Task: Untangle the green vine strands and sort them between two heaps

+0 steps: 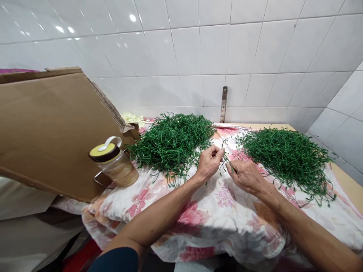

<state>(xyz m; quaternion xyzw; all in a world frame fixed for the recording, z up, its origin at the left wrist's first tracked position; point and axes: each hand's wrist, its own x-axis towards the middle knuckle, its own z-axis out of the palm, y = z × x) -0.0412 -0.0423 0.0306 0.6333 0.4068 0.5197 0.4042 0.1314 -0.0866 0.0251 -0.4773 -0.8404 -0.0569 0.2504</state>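
Between two heaps of thin green stems, my hands meet over a floral cloth. My left hand pinches a small branched green stem, whose dark tip sticks up above the fingers. Close beside it on the right, my right hand has thumb and forefinger pressed together at the lower part of the green strands; exactly what lies in that pinch is hard to make out. The left heap of green stems reaches almost to my left hand. Beyond my right hand lies the other heap of green stems.
A clear jug with a yellow lid holds brownish liquid at the left. Behind it leans a large cardboard box. Pale yellow pieces lie at the back. A metal bracket stands against the white tiled wall.
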